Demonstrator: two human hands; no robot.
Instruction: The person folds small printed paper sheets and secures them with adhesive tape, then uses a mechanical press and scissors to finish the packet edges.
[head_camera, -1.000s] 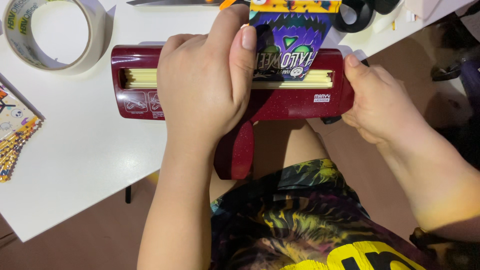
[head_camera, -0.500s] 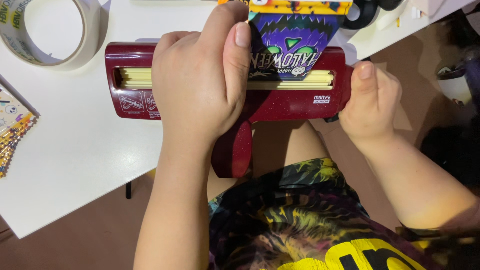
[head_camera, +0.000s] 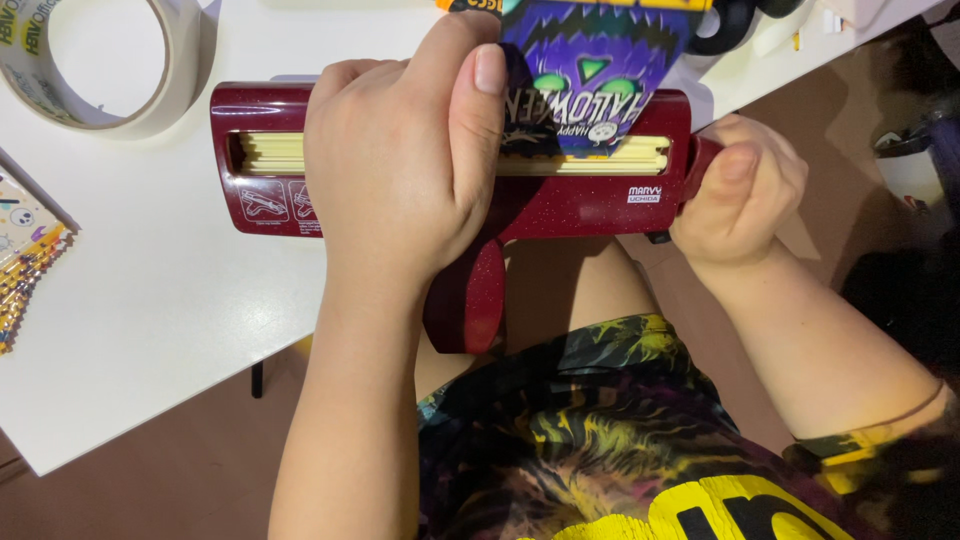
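Note:
A dark red glittery paper crimper (head_camera: 585, 205) with pale yellow ribbed rollers lies along the near edge of the white table (head_camera: 150, 330). A purple sheet of printed paper (head_camera: 590, 70) with a green-eyed face sticks into its roller slot from the far side. My left hand (head_camera: 400, 170) lies over the middle of the tool, thumb pressing the paper's left edge. At the tool's right end my right hand (head_camera: 740, 190) is closed around a small knob. A red handle (head_camera: 465, 295) hangs down below the table edge.
A roll of clear packing tape (head_camera: 100, 60) sits at the far left. A stack of patterned paper (head_camera: 25, 250) lies at the left edge. Dark round objects (head_camera: 730, 25) sit behind the printed sheet. My lap, in patterned fabric (head_camera: 600, 430), is under the table edge.
My right hand has curled from a flat hold on the crimper's right end into a fist on the knob. The left hand stays put on the tool.

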